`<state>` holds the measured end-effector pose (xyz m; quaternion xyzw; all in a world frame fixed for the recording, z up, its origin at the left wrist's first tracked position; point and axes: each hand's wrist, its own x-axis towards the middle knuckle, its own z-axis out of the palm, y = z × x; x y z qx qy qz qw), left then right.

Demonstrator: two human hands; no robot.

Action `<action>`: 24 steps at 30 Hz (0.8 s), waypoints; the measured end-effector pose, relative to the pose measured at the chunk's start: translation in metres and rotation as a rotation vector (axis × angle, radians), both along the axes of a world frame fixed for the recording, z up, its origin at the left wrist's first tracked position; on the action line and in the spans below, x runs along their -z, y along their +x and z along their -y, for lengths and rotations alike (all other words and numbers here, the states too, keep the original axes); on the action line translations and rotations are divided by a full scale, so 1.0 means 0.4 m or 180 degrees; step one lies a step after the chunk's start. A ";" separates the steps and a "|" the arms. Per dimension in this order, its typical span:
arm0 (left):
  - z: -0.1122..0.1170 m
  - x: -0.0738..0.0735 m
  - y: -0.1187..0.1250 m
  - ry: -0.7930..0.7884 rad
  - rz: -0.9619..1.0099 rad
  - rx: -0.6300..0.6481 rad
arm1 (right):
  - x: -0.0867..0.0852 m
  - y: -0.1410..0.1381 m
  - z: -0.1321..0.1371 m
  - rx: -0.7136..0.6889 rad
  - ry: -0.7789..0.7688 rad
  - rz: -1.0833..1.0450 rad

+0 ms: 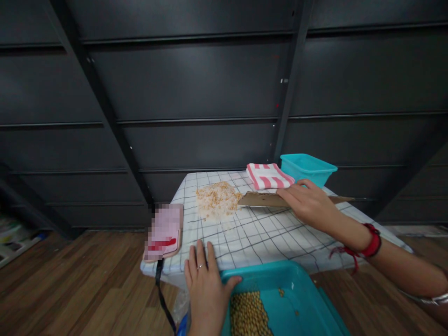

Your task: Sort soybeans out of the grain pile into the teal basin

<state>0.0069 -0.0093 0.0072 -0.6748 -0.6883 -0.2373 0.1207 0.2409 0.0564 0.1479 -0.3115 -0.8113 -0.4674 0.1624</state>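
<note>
Across a table draped in white, dark-checked cloth (252, 240), a person's right hand (308, 203) grips a flat brown cardboard sheet (261, 199) at the edge of a loose pile of white and yellow grains (219, 200); the left hand (206, 291), open with fingers spread, lays its thumb at the rim of a teal plastic tub (276, 275) holding tan beans (247, 312).
</note>
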 end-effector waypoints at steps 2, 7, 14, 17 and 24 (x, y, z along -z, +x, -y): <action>-0.002 0.000 0.000 -0.0016 -0.0015 -0.0006 | 0.004 -0.004 -0.020 0.0098 -0.0015 -0.0011; -0.004 0.007 -0.003 0.0082 -0.0107 -0.0013 | 0.003 -0.013 -0.030 0.0314 -0.0036 0.0077; -0.006 0.004 -0.002 0.0118 -0.0156 -0.0030 | -0.034 -0.053 -0.049 0.1195 -0.0777 -0.0042; -0.006 0.002 -0.001 0.0078 -0.0134 -0.0042 | -0.042 -0.090 -0.095 0.1270 -0.0963 -0.0048; -0.005 0.005 -0.005 0.0000 -0.0025 -0.0012 | -0.040 -0.160 -0.180 0.1331 -0.1373 -0.0034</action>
